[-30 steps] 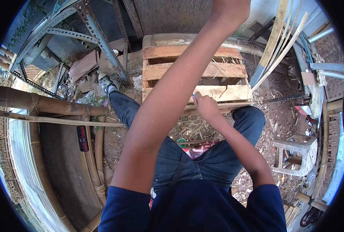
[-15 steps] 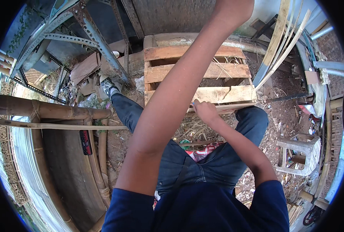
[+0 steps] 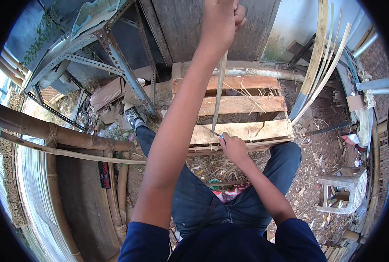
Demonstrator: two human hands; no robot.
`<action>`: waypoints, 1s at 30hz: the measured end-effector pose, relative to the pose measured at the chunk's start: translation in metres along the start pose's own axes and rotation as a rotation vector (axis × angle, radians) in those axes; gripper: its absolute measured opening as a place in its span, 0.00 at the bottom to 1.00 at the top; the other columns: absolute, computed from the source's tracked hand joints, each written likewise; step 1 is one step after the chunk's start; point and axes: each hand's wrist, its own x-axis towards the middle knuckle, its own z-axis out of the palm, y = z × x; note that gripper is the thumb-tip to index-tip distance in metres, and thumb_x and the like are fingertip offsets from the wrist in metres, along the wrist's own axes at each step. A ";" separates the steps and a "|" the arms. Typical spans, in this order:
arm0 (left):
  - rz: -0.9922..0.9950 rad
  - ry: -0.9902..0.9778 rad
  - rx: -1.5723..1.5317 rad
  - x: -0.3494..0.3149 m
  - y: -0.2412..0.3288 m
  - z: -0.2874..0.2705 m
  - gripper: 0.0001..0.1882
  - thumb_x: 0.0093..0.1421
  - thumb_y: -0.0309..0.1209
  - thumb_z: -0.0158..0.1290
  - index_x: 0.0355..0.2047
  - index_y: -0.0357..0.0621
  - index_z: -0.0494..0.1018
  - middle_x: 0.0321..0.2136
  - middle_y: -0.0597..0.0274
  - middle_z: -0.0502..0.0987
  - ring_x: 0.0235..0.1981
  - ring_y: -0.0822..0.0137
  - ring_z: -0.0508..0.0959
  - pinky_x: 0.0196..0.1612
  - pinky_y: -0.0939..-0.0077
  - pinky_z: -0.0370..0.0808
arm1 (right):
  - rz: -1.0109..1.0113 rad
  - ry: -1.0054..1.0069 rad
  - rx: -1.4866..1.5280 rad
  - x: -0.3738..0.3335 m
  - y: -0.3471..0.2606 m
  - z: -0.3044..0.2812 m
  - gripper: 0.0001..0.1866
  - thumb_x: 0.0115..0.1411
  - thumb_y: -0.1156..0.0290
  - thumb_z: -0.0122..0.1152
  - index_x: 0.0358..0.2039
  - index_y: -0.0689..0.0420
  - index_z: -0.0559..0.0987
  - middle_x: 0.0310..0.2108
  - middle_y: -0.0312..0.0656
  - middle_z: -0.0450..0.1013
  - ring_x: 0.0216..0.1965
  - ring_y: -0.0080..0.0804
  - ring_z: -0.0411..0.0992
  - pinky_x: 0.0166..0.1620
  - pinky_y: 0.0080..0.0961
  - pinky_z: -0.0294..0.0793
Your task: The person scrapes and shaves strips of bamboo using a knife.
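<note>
Person's got a navy tee (image 3: 212, 242) with short sleeves (image 3: 144, 238), dark blue jeans (image 3: 286, 163) with pale stitching (image 3: 229, 214) at the fly, and, far left, a dark sneaker (image 3: 133, 115) with whitish patches, greyish sock (image 3: 139, 124).

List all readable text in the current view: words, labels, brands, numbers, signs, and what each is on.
No readable text.
Black-and-red item, left: markings too small and blurred.
Red-and-white item, right: too small to tell.
Knife in right hand: no lettering discernible.
</note>
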 end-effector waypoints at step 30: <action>-0.003 -0.275 0.247 -0.068 0.017 0.041 0.19 0.64 0.48 0.45 0.40 0.43 0.61 0.42 0.58 0.70 0.46 0.65 0.71 0.53 0.68 0.66 | -0.047 0.503 1.493 0.021 -0.055 -0.099 0.10 0.60 0.83 0.51 0.29 0.57 0.61 0.34 0.47 0.76 0.36 0.30 0.74 0.44 0.26 0.73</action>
